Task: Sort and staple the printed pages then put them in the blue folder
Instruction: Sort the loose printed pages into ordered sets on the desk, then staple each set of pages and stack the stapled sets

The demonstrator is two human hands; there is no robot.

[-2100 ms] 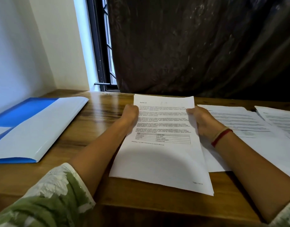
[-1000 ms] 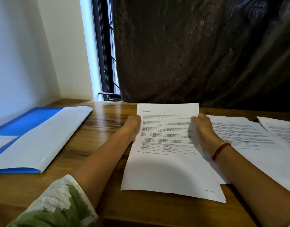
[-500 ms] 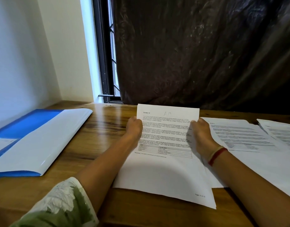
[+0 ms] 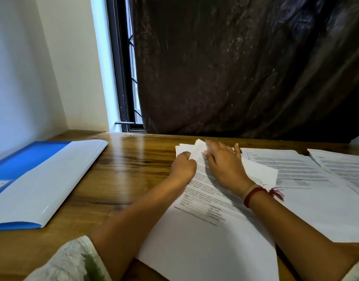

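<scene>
On the desk (image 4: 132, 167), the left hand (image 4: 183, 166) pinches the far left corner of the printed pages (image 4: 207, 242) with curled fingers while the right hand (image 4: 225, 164) presses flat on them, fingers spread, the open blue folder (image 4: 34, 157) lying well apart to the left and more sheets (image 4: 296, 167) just right.

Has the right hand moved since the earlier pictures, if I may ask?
Yes: the right hand moved left across the stack, away from the spread pages.
</scene>
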